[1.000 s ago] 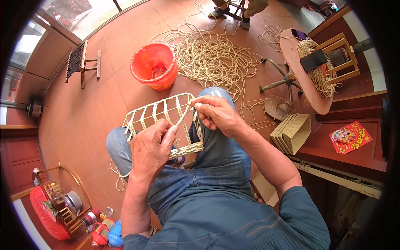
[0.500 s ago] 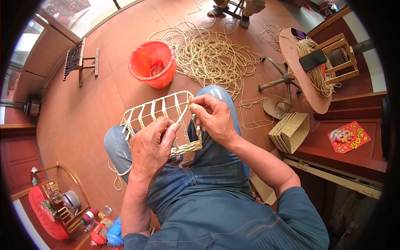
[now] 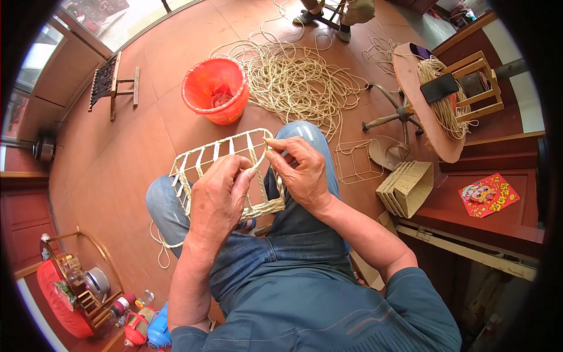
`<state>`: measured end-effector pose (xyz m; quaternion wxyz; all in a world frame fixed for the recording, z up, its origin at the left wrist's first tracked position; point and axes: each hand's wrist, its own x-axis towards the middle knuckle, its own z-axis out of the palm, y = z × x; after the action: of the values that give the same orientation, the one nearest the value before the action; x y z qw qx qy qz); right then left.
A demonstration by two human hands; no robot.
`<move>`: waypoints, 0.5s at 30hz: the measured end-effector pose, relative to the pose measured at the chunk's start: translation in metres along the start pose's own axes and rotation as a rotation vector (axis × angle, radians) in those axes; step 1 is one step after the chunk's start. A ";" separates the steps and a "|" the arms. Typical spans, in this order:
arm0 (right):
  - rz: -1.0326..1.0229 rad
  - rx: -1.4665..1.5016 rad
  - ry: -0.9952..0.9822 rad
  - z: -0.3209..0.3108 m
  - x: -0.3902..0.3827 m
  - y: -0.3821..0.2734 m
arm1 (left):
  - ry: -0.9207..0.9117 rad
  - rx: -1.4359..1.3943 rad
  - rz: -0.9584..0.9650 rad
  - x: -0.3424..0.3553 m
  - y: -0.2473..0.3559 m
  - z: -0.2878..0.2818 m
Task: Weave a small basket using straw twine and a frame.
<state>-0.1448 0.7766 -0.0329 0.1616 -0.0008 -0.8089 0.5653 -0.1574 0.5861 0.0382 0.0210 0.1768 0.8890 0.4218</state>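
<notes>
A half-woven basket (image 3: 267,207) rests on my lap, its open frame wrapped in pale straw cord. Woven rows fill the edge nearest me, while the far part is bare bars. My left hand (image 3: 218,190) lies over the near side of the frame with thumb and fingers pinched on a pale strand (image 3: 258,162). The strand runs to my right hand (image 3: 302,174), whose thumb and forefinger close on its other end by the basket's right corner. My left hand hides part of the frame.
Ahead stand a red bucket (image 3: 206,87) and a heap of straw cord (image 3: 299,76). A wire frame (image 3: 356,161) and stacked woven baskets (image 3: 404,186) lie right. Further right, a phone (image 3: 438,87) rests on cord on a board. A seated person's shoes (image 3: 307,17) show at the top.
My left hand has shifted slightly right along the frame. My right fingertips have come down a little toward it, and the strand shows between both hands.
</notes>
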 end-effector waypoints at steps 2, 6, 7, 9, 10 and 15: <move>-0.048 -0.035 0.004 0.000 0.001 0.000 | 0.005 0.099 0.030 0.000 0.001 0.000; -0.044 -0.047 -0.020 -0.001 -0.001 0.001 | 0.031 0.278 0.075 0.003 0.002 -0.002; -0.060 -0.051 -0.020 -0.001 -0.001 0.002 | 0.051 0.282 0.091 0.005 0.002 -0.003; -0.074 -0.057 -0.019 0.000 0.000 0.003 | 0.077 0.260 0.129 0.011 0.002 -0.004; -0.101 -0.063 -0.007 0.000 0.000 0.004 | 0.097 0.263 0.176 0.015 0.002 -0.004; -0.172 -0.076 0.007 0.003 0.004 0.006 | 0.091 0.341 0.297 0.036 0.004 -0.004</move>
<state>-0.1500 0.7765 -0.0382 0.2123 0.0606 -0.8262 0.5184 -0.1905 0.5973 0.0481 -0.1118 0.2875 0.9117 0.2714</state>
